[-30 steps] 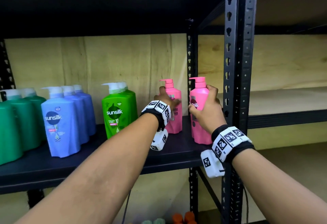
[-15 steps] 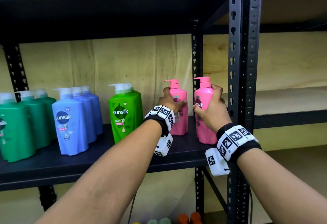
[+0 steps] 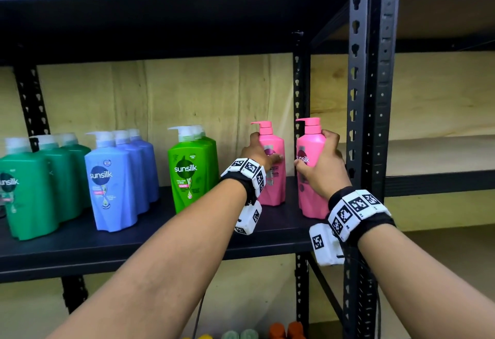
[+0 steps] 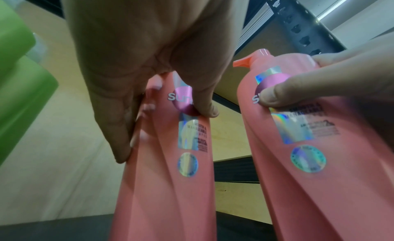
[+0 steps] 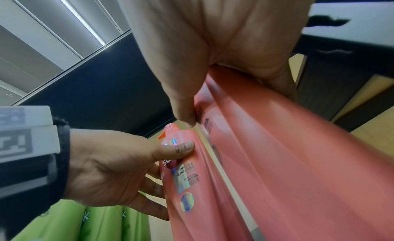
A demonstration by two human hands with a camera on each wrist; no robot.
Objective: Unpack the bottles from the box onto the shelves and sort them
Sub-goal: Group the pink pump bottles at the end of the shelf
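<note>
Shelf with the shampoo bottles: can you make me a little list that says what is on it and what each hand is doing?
shelf: black metal shelf, wooden back wall
colour groups, left to right: dark green bottles, blue bottles, light green bottles, pink bottles
left hand: grips the left pink bottle, thumb on its label
right hand: grips the right pink bottle
pink bottles: upright, side by side, a gap between them
below the shelf: orange caps
</note>
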